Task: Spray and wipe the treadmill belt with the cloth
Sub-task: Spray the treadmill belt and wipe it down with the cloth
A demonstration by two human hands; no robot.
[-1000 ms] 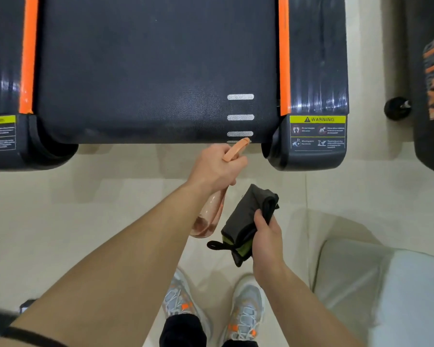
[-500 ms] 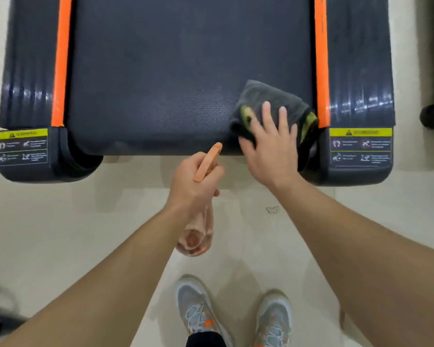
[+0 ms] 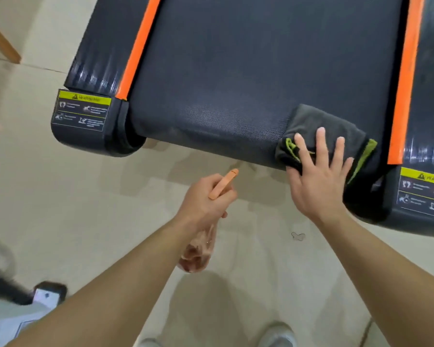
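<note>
on the textured belt, a folded cloth.

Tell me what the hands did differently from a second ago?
The right hand carried the cloth up from over the floor and now presses it flat on the treadmill belt, at its near right corner. The left hand stayed off the belt, gripping the spray bottle as before.

Right hand lying flat, pressing folded cloth onto treadmill belt; left hand gripping spray bottle over floor.
</note>
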